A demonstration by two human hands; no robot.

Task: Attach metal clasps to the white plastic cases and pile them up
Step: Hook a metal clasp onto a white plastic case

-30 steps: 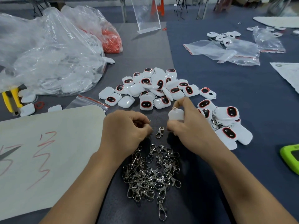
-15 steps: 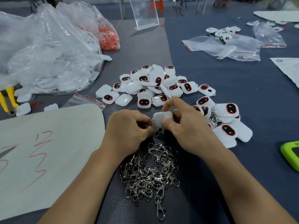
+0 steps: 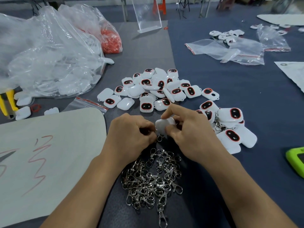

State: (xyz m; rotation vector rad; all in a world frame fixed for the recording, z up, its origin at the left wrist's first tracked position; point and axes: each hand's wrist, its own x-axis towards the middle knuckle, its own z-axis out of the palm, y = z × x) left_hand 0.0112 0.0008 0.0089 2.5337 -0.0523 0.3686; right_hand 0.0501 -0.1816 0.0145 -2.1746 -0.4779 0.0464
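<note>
Since clock directions need a centre, the spot where the two hands meet serves as one. At 6 o'clock, nearest the camera: a loose pile of metal clasps [image 3: 153, 181] on the dark mat, lying between the forearms.

At centre: the left hand [image 3: 130, 132] has its fingers curled, with the tips pinching a single clasp [image 3: 159, 138] that hangs just under the case. The right hand [image 3: 189, 134] grips a white case [image 3: 164, 125] between thumb and curled fingers, index finger raised over its top. The case is held off the mat and touches the fingertips of both hands.

At 9 o'clock: a pale board [image 3: 49, 153] with red scrawl. At 3 o'clock, close by: a stack of cases with clasps fitted [image 3: 230, 127]. Beyond it, at the frame edge, is a green device [image 3: 296, 160], cut off by the edge.

At 12 o'clock, just past the hands: a heap of white cases [image 3: 158, 89], many showing red-rimmed dark windows.

At 10 o'clock, farther off: a large clear bag [image 3: 49, 55] of white parts, with a bag of red rings [image 3: 110, 38] behind it. At 1 o'clock, far: flat zip bags [image 3: 230, 50]. At 12 o'clock, farthest: a clear acrylic stand [image 3: 146, 15], upright.
</note>
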